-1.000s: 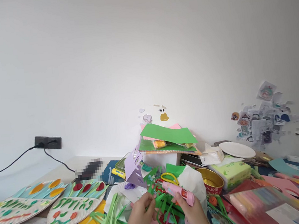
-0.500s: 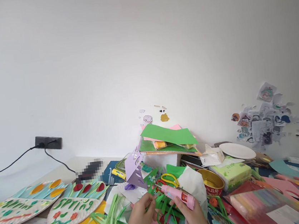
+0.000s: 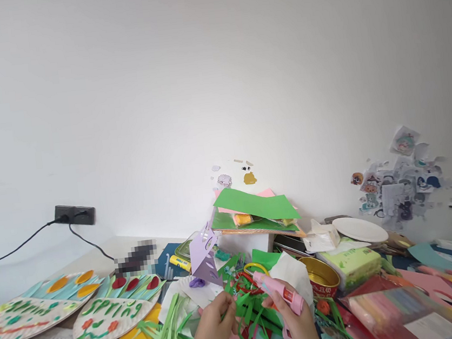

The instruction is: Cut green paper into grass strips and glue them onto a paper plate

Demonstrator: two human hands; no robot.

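Note:
My right hand (image 3: 293,314) is wrapped around a pink glue gun (image 3: 278,288), whose front end points up and to the left. To its left, my left hand (image 3: 216,320) is closed in a pinch. A sliver of green shows by its fingers, but what they hold I cannot make out. Below and between both hands lie green paper strips (image 3: 255,302) and pink and red paper pieces. Yellow-handled scissors (image 3: 257,266) rest just behind the glue gun. A cut purple paper sheet (image 3: 202,256) stands beyond my left hand.
Paper plates reading "Spring" (image 3: 112,318) lie at left, near pale green strips (image 3: 168,328). A gold tin (image 3: 322,275), a tissue pack (image 3: 351,264) and a white plate (image 3: 359,229) sit at right. Stacked coloured paper (image 3: 254,201) stands by the wall.
My right hand has drawn the glue gun a little to the right, away from my left hand. My left hand stays nearly in place, still pinched.

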